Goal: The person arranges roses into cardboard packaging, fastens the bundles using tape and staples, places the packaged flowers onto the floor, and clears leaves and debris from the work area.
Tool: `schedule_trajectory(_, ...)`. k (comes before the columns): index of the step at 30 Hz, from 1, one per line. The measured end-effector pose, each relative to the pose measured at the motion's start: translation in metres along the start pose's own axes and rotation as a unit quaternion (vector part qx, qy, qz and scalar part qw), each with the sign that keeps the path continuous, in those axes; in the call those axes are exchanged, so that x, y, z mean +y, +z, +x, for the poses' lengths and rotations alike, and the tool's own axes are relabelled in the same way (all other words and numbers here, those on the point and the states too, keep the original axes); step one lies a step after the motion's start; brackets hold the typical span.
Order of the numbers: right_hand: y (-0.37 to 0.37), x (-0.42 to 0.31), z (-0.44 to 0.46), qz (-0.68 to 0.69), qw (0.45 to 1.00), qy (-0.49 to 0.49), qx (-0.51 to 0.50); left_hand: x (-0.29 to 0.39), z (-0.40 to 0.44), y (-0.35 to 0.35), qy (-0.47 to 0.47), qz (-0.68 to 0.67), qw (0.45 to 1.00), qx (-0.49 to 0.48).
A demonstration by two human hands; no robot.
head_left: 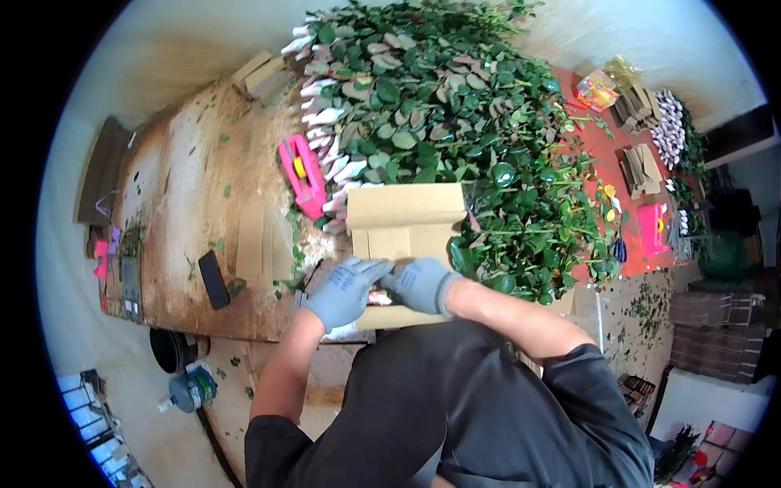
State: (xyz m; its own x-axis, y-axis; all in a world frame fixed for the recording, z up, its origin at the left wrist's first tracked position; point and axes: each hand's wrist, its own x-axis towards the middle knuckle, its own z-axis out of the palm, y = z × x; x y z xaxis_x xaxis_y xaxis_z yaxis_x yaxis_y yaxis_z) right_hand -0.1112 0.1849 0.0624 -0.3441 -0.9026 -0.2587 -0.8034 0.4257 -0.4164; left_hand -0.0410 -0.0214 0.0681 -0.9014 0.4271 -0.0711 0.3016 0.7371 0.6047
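My left hand, in a grey glove, reaches over the cardboard sheet with its fingers stretched out to the right. My right hand, gloved the same way, is bent downward with fingers curled, its fingertips meeting those of the left. What the right fingers grip is hidden. Pinkish flower heads peek out between the hands, over the near part of the cardboard. The sheet is creased, its far flap beside leafy stems. A pink tape dispenser with a yellow core lies beyond my left hand.
A large heap of leafy rose stems, with white-wrapped heads on the left, fills the table's back. On the wooden table lie a black phone and a folded cardboard piece. A second pink dispenser stands far right.
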Motion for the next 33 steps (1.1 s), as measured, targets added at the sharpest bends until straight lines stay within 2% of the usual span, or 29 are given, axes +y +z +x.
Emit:
schedule_trajectory(3, 0.004, 0.009, -0.004, 0.009, 1.0, -0.025, -0.001, -0.011, 0.005, 0.001, -0.009, 0.029, 0.999, -0.027)
schedule_trajectory(5, -0.011, 0.003, -0.007, 0.017, 1.0, 0.006, -0.024, -0.005, 0.006, -0.001, 0.008, 0.016, 1.0, -0.014)
schedule_trajectory(9, -0.017, -0.002, -0.005, -0.005, 0.998, 0.001, -0.057, -0.005, 0.004, 0.0, 0.022, 0.029, 0.999, -0.003)
schedule_trajectory(11, 0.003, 0.006, -0.003, 0.011, 1.0, -0.014, -0.004, 0.007, 0.001, -0.003, 0.001, 0.016, 1.0, 0.022)
schedule_trajectory(12, 0.009, 0.008, -0.002, 0.017, 1.0, -0.006, -0.008, 0.02, -0.003, -0.005, -0.026, 0.027, 0.998, 0.053)
schedule_trajectory(13, 0.02, 0.013, 0.001, 0.022, 0.999, -0.012, 0.021, 0.033, -0.009, -0.007, -0.016, 0.025, 0.998, 0.051)
schedule_trajectory(15, 0.022, 0.015, 0.0, 0.058, 0.997, -0.006, 0.045, 0.055, -0.02, -0.007, -0.011, 0.021, 0.992, 0.12)
schedule_trajectory(16, 0.02, 0.015, 0.0, 0.058, 0.997, 0.006, 0.047, 0.063, -0.021, -0.001, -0.001, 0.018, 0.993, 0.115)
schedule_trajectory(18, 0.016, 0.015, -0.001, 0.084, 0.996, 0.014, 0.024, 0.075, -0.022, 0.01, 0.042, 0.102, 0.989, 0.101)
schedule_trajectory(19, 0.014, 0.014, -0.001, 0.084, 0.996, 0.024, 0.026, 0.074, -0.024, 0.017, 0.051, 0.098, 0.989, 0.098)
schedule_trajectory(21, 0.011, 0.013, 0.0, 0.077, 0.997, 0.03, -0.004, 0.067, -0.023, 0.039, 0.022, 0.177, 0.979, 0.103)
schedule_trajectory(27, 0.007, 0.013, -0.003, 0.04, 0.999, 0.023, 0.013, 0.048, -0.018, 0.057, 0.039, 0.178, 0.973, 0.146)
schedule_trajectory(29, 0.001, 0.026, -0.002, -0.001, 0.983, -0.053, 0.178, 0.046, -0.019, 0.057, 0.047, 0.174, 0.972, 0.153)
schedule_trajectory(31, -0.067, 0.034, -0.014, 0.068, 0.967, 0.026, 0.246, 0.043, -0.019, 0.059, 0.051, 0.191, 0.967, 0.16)
schedule_trajectory(33, -0.099, 0.066, -0.016, 0.032, 0.94, 0.093, 0.326, 0.038, -0.02, 0.067, 0.045, 0.188, 0.967, 0.167)
